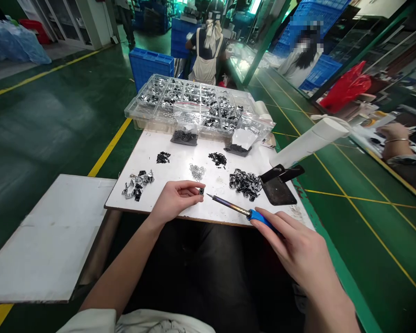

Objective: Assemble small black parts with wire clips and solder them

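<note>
Between thumb and fingertips, my left hand (176,199) pinches a small dark part (201,190) above the table's front edge. My right hand (291,236) is closed round the blue handle of a soldering iron (232,206), whose pointed tip is a short way right of the part, apart from it. On the white table (173,173) lie a pile of thin silvery pieces (197,172), two small heaps of black pieces (163,157) (217,160), a pile of shiny metal-and-black parts (137,184) at left and a larger pile of dark parts (245,184) at right.
A clear compartment box (149,112) of small parts stands at the back, with plastic bags (185,134) (241,143) before it. A black phone-like stand (280,190) and a white roll (312,138) are at right. A white board (48,236) is at left. Other people work beyond.
</note>
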